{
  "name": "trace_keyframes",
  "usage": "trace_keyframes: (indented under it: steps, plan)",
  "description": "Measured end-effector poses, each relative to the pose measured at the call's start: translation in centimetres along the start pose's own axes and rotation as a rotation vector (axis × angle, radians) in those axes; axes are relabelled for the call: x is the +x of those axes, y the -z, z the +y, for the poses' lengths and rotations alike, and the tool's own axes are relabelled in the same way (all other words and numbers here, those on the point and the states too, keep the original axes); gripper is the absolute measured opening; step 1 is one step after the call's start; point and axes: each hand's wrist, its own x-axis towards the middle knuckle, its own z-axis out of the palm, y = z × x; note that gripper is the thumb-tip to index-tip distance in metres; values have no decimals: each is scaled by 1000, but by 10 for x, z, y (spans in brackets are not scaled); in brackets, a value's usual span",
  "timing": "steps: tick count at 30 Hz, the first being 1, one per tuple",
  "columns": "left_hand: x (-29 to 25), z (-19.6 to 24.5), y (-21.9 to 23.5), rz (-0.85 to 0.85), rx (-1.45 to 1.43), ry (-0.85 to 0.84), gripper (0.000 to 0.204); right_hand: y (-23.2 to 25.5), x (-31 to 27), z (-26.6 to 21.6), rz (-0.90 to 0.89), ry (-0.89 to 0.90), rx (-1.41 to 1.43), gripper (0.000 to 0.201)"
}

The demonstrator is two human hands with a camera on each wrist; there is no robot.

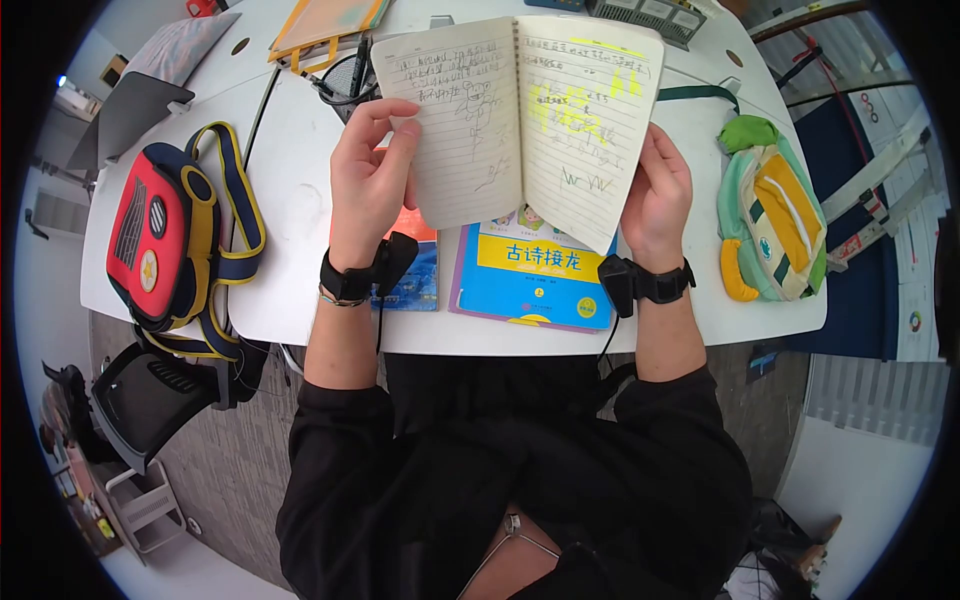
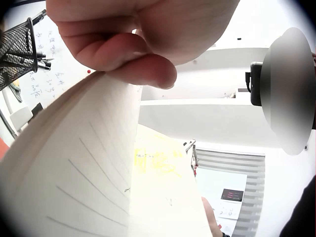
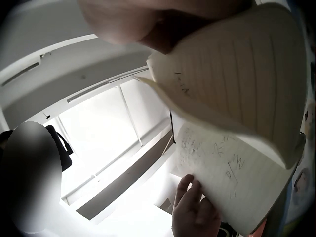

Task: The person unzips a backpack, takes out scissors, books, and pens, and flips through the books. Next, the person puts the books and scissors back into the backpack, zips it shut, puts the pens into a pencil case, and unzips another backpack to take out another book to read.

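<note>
An open spiral-bound notebook (image 1: 470, 150) is held up above the table, its lined pages bearing handwriting, scribbles and yellow highlighter marks. My left hand (image 1: 370, 175) pinches the left edge between thumb and curled fingers. On the opposite side, my right hand (image 1: 660, 195) grips the right edge, its fingers partly hidden behind the pages. The right wrist view shows a page (image 3: 227, 84) bowing away from the others near that hand. Below the notebook lie a blue book (image 1: 535, 295) with a yellow title panel and, left of it, a red-and-blue book (image 1: 415, 285), both partly covered.
A red and navy school bag (image 1: 165, 235) sits at the table's left, a green and yellow bag (image 1: 775, 215) at its right. Behind the notebook stand a mesh pen holder (image 1: 350, 78) and a folder-like bag (image 1: 325, 30). A dark laptop (image 1: 130, 115) is at the far left.
</note>
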Motion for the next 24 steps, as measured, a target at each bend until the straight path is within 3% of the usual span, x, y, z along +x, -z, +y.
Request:
trace_keyframes:
  steps: [6,16,24]
  plan:
    - [1,0,-2,-6,101,53,14,-3,-2,1,-80,-7,33,28]
    - [-1,-2,-3,-10,67,54,17,-7,-2,3,-48,-31,37,27]
    - [-4,-2,-7,-236,50,133,24,6,8,5,99,4,-9,28]
